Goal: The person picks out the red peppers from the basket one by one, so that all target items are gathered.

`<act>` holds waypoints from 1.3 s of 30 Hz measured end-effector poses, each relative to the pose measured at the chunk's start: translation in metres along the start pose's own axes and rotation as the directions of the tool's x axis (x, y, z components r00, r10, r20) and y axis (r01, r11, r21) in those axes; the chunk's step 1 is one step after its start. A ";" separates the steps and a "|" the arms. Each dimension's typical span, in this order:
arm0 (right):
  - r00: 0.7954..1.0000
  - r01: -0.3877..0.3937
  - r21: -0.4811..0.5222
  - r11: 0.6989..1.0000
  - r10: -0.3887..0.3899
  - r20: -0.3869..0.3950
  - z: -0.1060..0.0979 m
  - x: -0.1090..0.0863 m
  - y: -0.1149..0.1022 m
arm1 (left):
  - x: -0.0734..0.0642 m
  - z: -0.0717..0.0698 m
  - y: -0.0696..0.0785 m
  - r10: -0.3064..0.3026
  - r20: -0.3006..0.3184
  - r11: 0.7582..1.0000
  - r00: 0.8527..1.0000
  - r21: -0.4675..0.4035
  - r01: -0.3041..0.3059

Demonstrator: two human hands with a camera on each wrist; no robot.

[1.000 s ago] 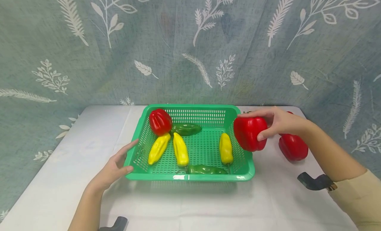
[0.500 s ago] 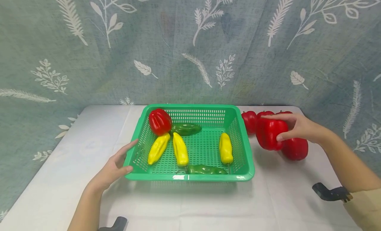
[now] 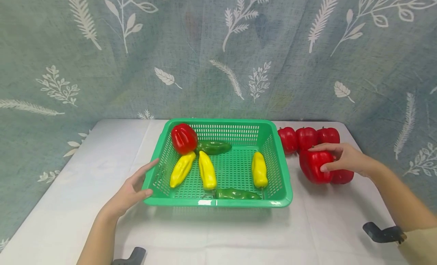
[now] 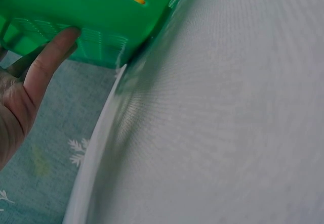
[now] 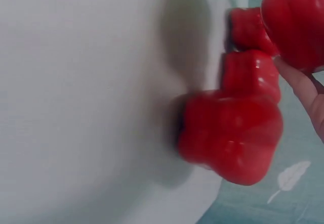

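At the right of the head view my right hand (image 3: 349,158) grips a red bell pepper (image 3: 314,167), thumb on its front and fingers over its top. In the right wrist view this held bell pepper (image 5: 296,24) is raised off the white cloth. Another red bell pepper (image 3: 342,176) lies just behind it, partly hidden. My left hand (image 3: 126,193) is at the left side of a green plastic basket (image 3: 218,202), with extended fingertips at its rim and wall. A red bell pepper (image 3: 184,139), several yellow peppers (image 3: 207,172) and green peppers (image 3: 237,194) lie in the basket.
A row of red bell peppers (image 3: 307,138) stands along the back of the white-covered table (image 3: 211,234), right of the basket. Behind the table hangs a grey-green curtain (image 3: 191,79) with white leaf patterns.
My right hand has carried the red bell pepper from over the basket's right rim to the right, then lower toward the table. The left hand and basket stay put.
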State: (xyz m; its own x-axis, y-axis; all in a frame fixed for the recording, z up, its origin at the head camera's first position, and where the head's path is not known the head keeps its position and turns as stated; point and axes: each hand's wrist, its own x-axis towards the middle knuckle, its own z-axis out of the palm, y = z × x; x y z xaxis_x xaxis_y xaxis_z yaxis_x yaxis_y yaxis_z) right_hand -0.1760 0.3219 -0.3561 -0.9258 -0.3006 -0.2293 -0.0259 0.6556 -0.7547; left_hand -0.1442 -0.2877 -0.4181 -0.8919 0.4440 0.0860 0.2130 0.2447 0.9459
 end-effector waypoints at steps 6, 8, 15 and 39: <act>0.999 0.022 -0.046 0.999 -0.023 -0.027 0.013 -0.003 0.006 | 0.001 0.001 0.001 -0.007 -0.006 1.000 1.000 0.012 0.008; 1.000 0.022 -0.053 0.998 -0.023 -0.021 0.016 -0.003 0.007 | 0.001 0.001 0.001 -0.007 -0.007 1.000 1.000 0.014 0.007; 1.000 -0.002 -0.034 0.999 0.002 -0.008 0.022 -0.001 0.010 | 0.000 0.002 0.001 -0.004 -0.009 1.000 1.000 0.009 0.004; 0.995 0.072 -0.267 0.961 -0.087 -0.042 0.027 0.003 0.006 | 0.000 0.002 0.003 -0.005 -0.013 1.000 1.000 0.013 0.006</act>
State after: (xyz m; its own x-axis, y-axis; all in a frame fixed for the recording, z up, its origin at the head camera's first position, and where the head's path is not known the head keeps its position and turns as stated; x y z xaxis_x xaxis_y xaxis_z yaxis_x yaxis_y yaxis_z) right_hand -0.1686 0.3060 -0.3783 -0.9350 -0.3270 -0.1373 -0.1926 0.7932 -0.5777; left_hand -0.1430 -0.2853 -0.4161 -0.8980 0.4317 0.0848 0.2132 0.2583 0.9422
